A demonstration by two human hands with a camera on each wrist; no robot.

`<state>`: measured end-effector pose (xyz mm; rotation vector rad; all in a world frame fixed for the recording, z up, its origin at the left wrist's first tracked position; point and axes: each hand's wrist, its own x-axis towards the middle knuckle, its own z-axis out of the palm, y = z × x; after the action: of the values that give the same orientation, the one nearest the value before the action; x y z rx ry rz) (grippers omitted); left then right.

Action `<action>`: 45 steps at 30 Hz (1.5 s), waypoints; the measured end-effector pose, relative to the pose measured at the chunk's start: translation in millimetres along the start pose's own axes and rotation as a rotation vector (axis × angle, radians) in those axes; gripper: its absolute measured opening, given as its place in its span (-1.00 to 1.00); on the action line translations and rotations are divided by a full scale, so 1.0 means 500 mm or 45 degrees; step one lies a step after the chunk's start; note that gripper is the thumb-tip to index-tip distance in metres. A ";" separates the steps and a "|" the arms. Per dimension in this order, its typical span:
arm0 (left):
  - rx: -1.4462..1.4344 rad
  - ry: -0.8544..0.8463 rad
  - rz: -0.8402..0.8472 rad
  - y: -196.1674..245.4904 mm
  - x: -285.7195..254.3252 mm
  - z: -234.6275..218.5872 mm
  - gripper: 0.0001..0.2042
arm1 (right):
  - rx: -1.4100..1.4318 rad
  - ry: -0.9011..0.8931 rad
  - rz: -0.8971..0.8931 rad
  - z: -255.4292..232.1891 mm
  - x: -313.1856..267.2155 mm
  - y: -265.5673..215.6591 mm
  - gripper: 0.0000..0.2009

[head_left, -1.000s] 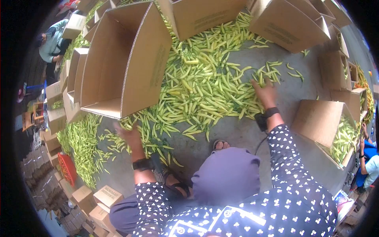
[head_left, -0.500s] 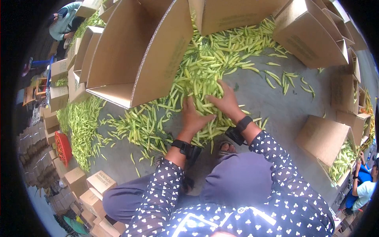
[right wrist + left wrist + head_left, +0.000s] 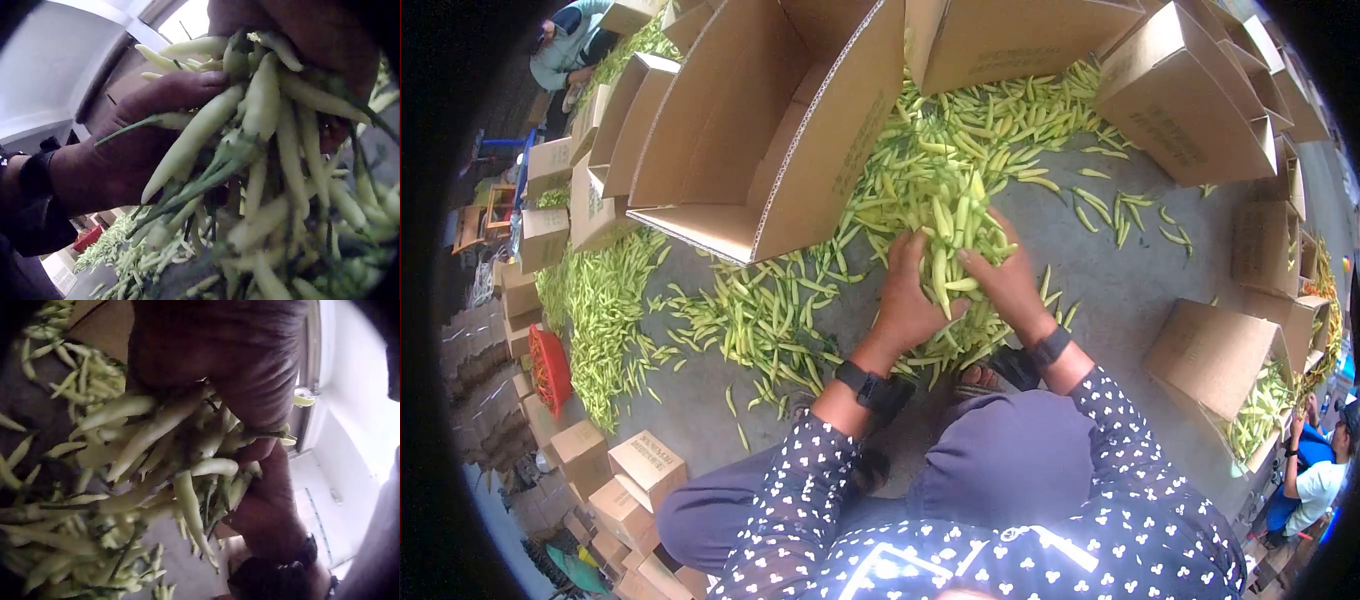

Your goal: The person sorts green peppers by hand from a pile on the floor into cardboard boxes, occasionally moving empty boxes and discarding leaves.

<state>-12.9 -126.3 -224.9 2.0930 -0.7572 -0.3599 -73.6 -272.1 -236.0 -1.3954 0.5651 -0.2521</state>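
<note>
A bunch of pale green chili peppers [image 3: 952,232] is gathered between my two hands. My left hand [image 3: 906,300] grips it from the left and my right hand [image 3: 1012,288] from the right. In the right wrist view, the left thumb lies over the peppers [image 3: 259,112], whose green stems stick out every way. The left wrist view shows more peppers [image 3: 156,431] bulging out below the left palm. Under and beyond the hands spreads a pile of loose peppers [image 3: 990,125] on the grey floor [image 3: 1130,265].
An open carton [image 3: 825,165] lies on its side, its mouth towards me, just left of the hands. Other cartons [image 3: 1185,100] ring the pile. One carton [image 3: 1215,355] at the right holds peppers. A red basket [image 3: 550,370] stands far left. Two people work at the edges.
My hands came in from far apart, sweeping peppers inward, and met in the middle. Since then they have gathered a bunch and raised it. The head view has shifted too.
</note>
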 end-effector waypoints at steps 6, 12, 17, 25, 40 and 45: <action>-0.029 0.169 0.376 0.169 0.058 -0.135 -0.07 | 0.270 -0.097 -0.416 0.016 -0.013 -0.235 -0.31; 0.203 0.254 0.417 0.192 0.118 -0.386 -0.17 | 0.443 -0.241 -0.854 0.154 0.078 -0.435 -0.30; -0.025 0.233 -0.086 0.240 0.171 -0.480 -0.25 | -0.063 -0.145 -0.804 0.282 0.176 -0.479 -0.24; 0.435 0.505 0.064 0.163 0.125 -0.382 -0.46 | -0.233 0.159 -0.840 -0.023 0.269 -0.263 -0.78; 0.647 -0.277 0.236 0.012 0.076 -0.098 -0.73 | -1.482 0.893 0.027 -0.390 0.473 0.056 -0.68; 0.625 -0.307 -0.065 -0.067 0.075 -0.076 -0.61 | -1.357 0.487 0.034 -0.365 0.423 0.056 -0.73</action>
<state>48.0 -111.0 -228.7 2.5614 -1.0145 -0.4996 6.4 -526.4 -323.6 -2.3850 1.1257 -0.1976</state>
